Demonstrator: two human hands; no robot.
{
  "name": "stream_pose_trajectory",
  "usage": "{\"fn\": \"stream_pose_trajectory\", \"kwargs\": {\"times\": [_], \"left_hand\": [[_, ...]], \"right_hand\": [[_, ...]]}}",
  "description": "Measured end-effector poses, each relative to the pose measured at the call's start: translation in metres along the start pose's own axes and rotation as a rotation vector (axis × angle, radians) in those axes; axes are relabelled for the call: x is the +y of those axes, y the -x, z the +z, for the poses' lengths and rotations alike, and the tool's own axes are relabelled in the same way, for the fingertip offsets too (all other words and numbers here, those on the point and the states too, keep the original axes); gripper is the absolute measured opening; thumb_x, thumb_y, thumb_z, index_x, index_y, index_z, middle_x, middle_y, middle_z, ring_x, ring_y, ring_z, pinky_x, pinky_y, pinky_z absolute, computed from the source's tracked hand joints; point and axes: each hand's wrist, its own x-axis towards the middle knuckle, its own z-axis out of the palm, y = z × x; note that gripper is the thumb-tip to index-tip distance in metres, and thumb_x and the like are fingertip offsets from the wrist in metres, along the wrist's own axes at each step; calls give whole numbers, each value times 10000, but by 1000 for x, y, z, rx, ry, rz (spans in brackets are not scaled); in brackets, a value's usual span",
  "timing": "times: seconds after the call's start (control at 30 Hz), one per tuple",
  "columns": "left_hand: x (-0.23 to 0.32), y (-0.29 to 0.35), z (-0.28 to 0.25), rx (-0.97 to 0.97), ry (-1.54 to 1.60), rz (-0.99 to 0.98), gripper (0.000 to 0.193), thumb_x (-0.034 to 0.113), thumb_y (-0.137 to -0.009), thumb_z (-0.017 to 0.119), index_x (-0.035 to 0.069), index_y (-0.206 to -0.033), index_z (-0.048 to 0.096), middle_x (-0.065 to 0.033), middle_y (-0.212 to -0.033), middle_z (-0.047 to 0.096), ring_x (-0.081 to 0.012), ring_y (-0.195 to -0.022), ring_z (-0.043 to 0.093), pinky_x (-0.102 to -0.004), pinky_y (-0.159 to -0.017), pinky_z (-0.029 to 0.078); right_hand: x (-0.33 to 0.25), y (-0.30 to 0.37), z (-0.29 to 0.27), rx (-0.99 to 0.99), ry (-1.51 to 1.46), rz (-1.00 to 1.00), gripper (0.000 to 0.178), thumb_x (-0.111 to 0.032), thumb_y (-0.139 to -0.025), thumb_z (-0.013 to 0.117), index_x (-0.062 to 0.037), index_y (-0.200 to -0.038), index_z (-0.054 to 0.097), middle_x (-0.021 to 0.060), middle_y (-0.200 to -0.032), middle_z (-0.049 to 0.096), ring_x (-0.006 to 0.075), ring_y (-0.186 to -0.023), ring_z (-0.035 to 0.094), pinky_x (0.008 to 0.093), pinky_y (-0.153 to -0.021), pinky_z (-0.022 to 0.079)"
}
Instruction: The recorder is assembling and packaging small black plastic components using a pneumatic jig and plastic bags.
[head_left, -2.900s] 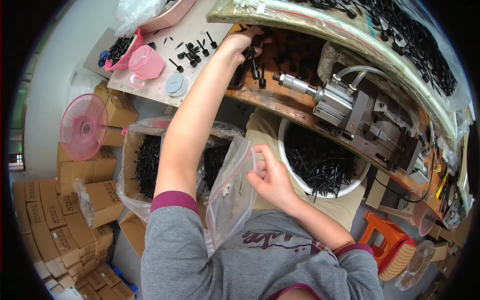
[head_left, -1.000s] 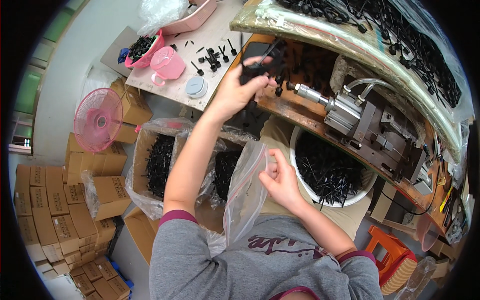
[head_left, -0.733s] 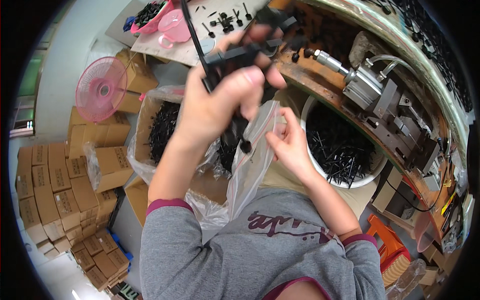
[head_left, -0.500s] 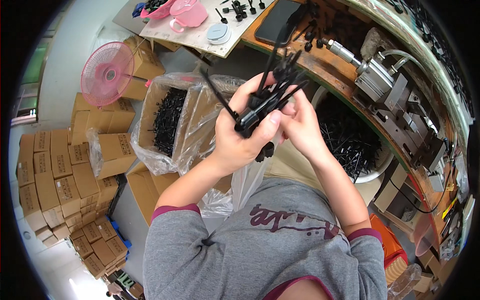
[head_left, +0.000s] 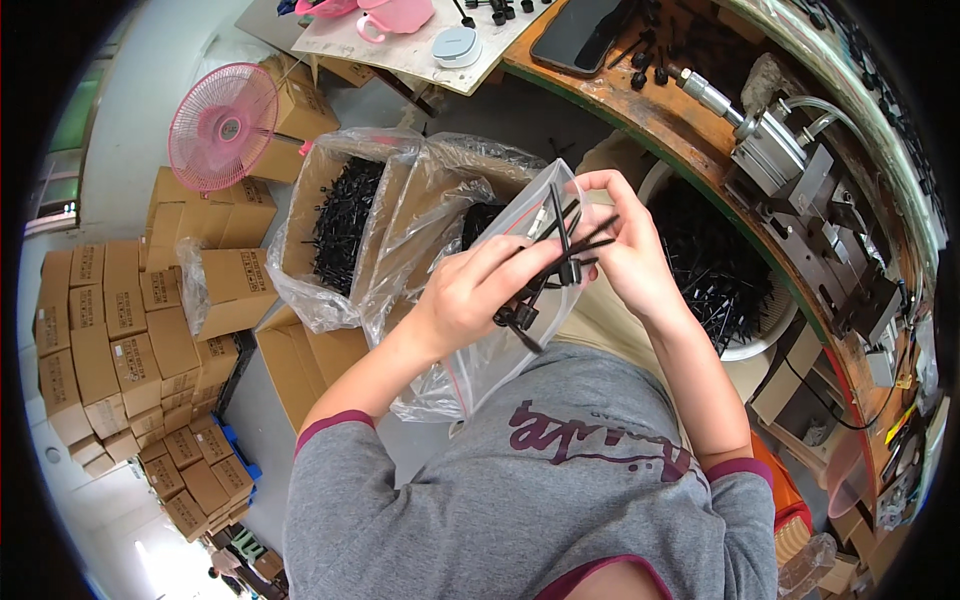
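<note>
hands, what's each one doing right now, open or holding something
Left hand: closed on several black stemmed parts.
Right hand: holding the clear bag by its edge.

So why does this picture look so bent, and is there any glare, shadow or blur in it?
Head view: the fisheye lens bows the bench edge and leaves black corners; head view: lower left looks washed out; head view: the inside of the bin is dim; head view: hands and bag look fairly sharp.
</note>
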Motion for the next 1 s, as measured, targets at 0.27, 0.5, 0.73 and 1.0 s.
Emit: {"fn": "stream_pose_trajectory", "kwargs": {"times": [0.27,0.5,0.73,1.0], "left_hand": [[-6,29,-11,-447,-316,-356,802,82,-662,748,121,-1403,444,-116,-1126,543,-262,-1015,577,-369,-816,513],[4,2,-34,-554,-34,-427,699,167,-713,803,102,-1339,500,-143,-1206,583,-288,-1056,599,-364,-907,510],[-27,-128,-25,-22,-111,-46,132,78,-831,701,47,-959,689,-59,-851,652,-168,-751,614,-266,-678,495],[-137,-171,109,42,-411,8,743,363,-916,587,-82,-1430,288,-314,-1433,361,-410,-1365,336,-501,-1149,225]], "right_hand": [[-12,1,0,-27,-22,52,260,-47,-896,584,-22,-1120,453,39,-704,626,87,-494,563,196,-429,435],[-12,6,0,-4,-1,84,298,-39,-894,585,-38,-1148,429,43,-729,626,85,-507,559,203,-433,431],[-6,17,-7,37,-40,115,333,-49,-903,580,-61,-1183,401,42,-757,612,87,-548,561,214,-433,439],[10,30,-14,109,-109,141,341,-9,-905,564,-65,-1202,406,20,-756,607,71,-613,580,215,-430,451]]}}
